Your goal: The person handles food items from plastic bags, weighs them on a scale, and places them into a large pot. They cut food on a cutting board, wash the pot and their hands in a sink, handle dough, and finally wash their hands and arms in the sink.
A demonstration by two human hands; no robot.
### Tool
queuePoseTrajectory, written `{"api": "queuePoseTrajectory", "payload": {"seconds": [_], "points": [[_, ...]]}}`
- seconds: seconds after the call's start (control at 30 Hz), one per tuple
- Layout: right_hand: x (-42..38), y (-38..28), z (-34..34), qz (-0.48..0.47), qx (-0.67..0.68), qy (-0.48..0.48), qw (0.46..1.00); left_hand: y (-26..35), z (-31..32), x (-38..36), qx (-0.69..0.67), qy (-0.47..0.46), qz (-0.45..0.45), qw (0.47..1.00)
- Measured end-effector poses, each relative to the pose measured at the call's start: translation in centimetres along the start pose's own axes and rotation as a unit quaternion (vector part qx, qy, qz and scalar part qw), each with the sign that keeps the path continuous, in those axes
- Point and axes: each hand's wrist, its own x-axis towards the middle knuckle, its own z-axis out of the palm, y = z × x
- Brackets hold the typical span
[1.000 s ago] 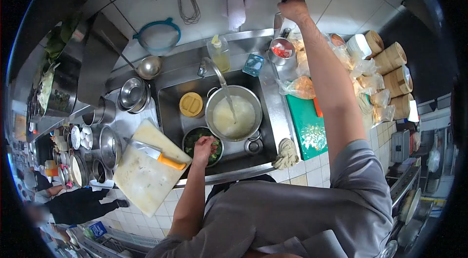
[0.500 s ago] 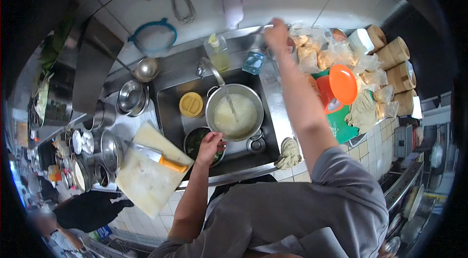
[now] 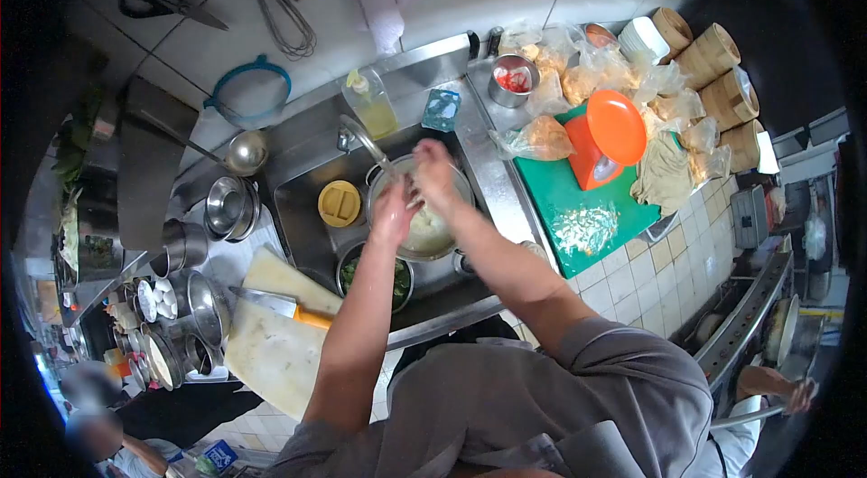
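Both of my hands are together over the metal pot (image 3: 458, 178) in the sink, close under the faucet (image 3: 363, 136). My left hand (image 3: 395, 210) is near the pot's left side, its fingers turned toward the other hand. My right hand (image 3: 434, 176) is blurred by motion, just right of and above it. Whether either holds anything cannot be made out. Cloudy whitish liquid (image 3: 424, 234) fills the pot. A bowl of green leaves (image 3: 400, 284) sits below it in the sink, and a yellow round lid (image 3: 340, 203) lies to its left.
A white cutting board (image 3: 271, 347) with an orange-handled knife (image 3: 307, 316) lies left. To the right are a green board (image 3: 542, 198) with chopped pieces, an orange scale (image 3: 617, 130), filled bags (image 3: 542, 138) and a cup with red contents (image 3: 513, 80). Other people (image 3: 741, 424) stand at the lower edges.
My right hand has come from the counter at the back right to the pot. My left hand has moved up from the pot's lower rim to under the faucet. The view has shifted.
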Motion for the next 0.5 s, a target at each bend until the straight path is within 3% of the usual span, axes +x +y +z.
{"api": "queuePoseTrajectory", "payload": {"seconds": [0.03,0.07,0.13,0.17,0.23,0.27,0.3,0.37,0.4,0.5], "points": [[-2.8,-1.2,1.6,0.067,0.044,-0.027,0.996,-0.1,0.1,1.7,-0.078,0.014,-0.009,0.997],[-3.0,-0.7,2.3,0.067,0.044,-0.024,0.997,-0.2,0.3,2.7,-0.154,0.028,-0.016,0.988],[-2.9,1.1,3.3,0.160,0.076,-0.031,0.984,-1.3,1.0,2.0,-0.131,0.053,-0.025,0.990],[-2.3,1.1,2.9,0.162,0.081,-0.028,0.983,-1.6,1.7,1.7,-0.108,0.080,-0.032,0.990],[-1.9,1.1,1.0,0.261,-0.074,-0.031,0.962,-2.2,2.5,0.5,-0.024,0.082,-0.070,0.994],[-2.2,1.4,0.7,0.196,-0.115,-0.014,0.974,-3.9,1.3,1.5,0.010,0.072,-0.027,0.997],[-2.3,2.4,0.8,0.200,-0.115,-0.015,0.973,-4.3,1.2,1.5,0.041,0.061,0.016,0.997],[-3.2,4.3,1.0,0.163,-0.061,-0.046,0.984,-4.4,1.1,1.4,0.041,0.080,-0.005,0.996],[-3.4,4.5,1.0,0.129,-0.102,-0.054,0.985,-4.6,1.2,1.2,0.101,0.104,0.043,0.989],[-4.7,3.7,1.1,0.146,-0.103,-0.048,0.983,-4.9,0.3,0.2,0.213,0.167,0.102,0.957]]}}
